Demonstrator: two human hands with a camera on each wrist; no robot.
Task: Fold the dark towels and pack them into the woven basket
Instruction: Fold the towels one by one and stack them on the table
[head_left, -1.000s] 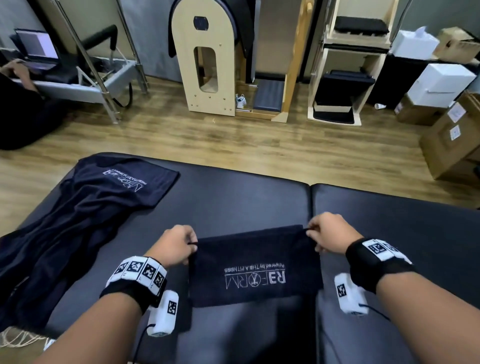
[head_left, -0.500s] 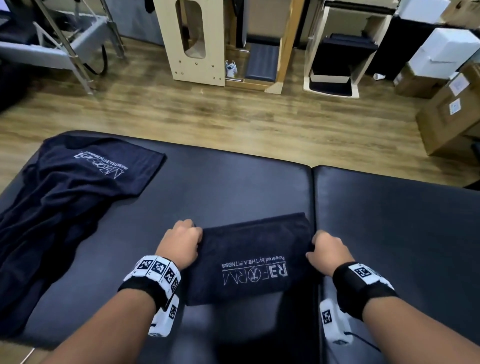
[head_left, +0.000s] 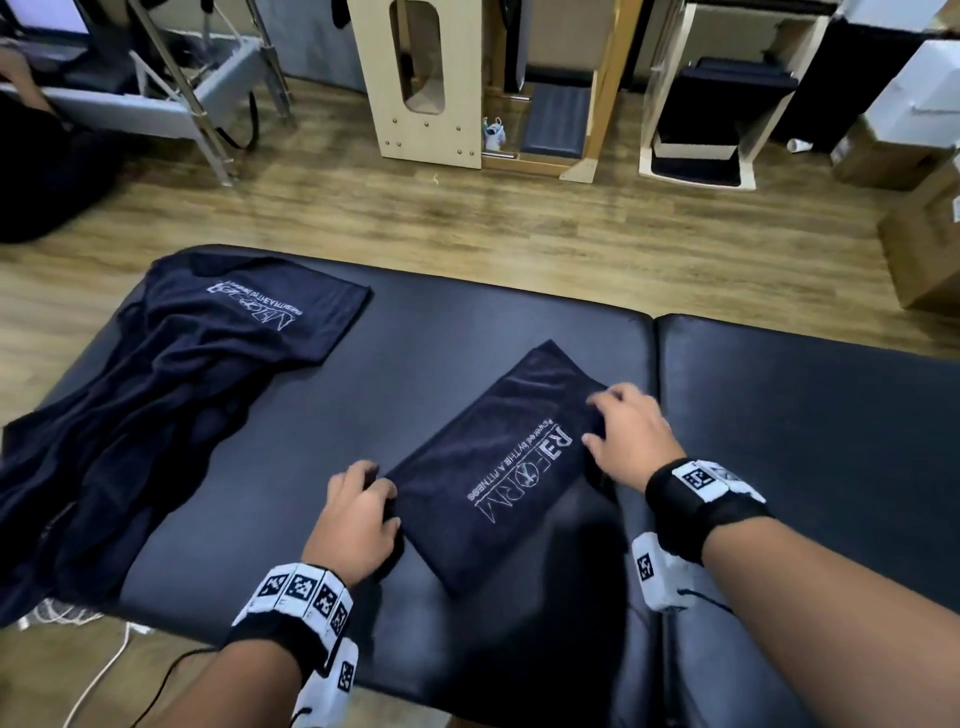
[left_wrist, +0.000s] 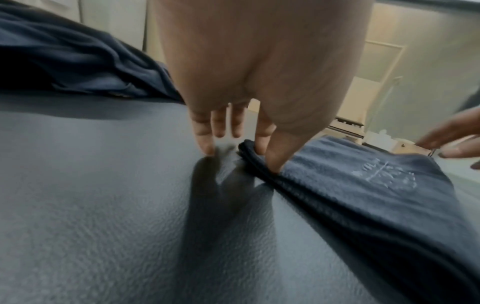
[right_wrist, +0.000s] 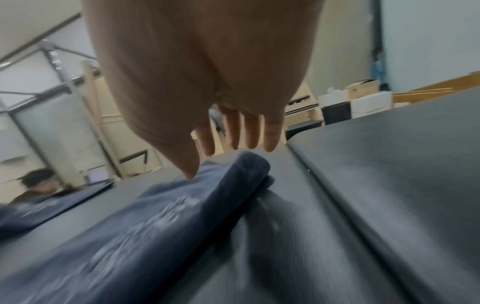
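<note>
A folded dark towel (head_left: 498, 467) with a white logo lies diagonally on the black padded table (head_left: 805, 467). My left hand (head_left: 363, 499) is at its near left corner. In the left wrist view, thumb and forefinger (left_wrist: 262, 156) pinch that corner of the towel (left_wrist: 363, 185), while the other fingers point down at the pad. My right hand (head_left: 618, 421) lies over the far right end, fingers straight. In the right wrist view its thumb touches the towel (right_wrist: 182, 205). A heap of unfolded dark towels (head_left: 156, 395) covers the table's left end. No woven basket is in view.
A seam (head_left: 655, 415) splits the table into two pads. Beyond the far edge is wood floor with wooden exercise frames (head_left: 426, 83) and cardboard boxes (head_left: 924, 244). A seated person (head_left: 31, 156) is at far left. Cables (head_left: 98, 691) hang by the near left corner.
The folded towel has turned from lying crosswise to lying diagonally. My right hand moved away from me and its fingers straightened. My left hand drew back toward me, still holding its corner.
</note>
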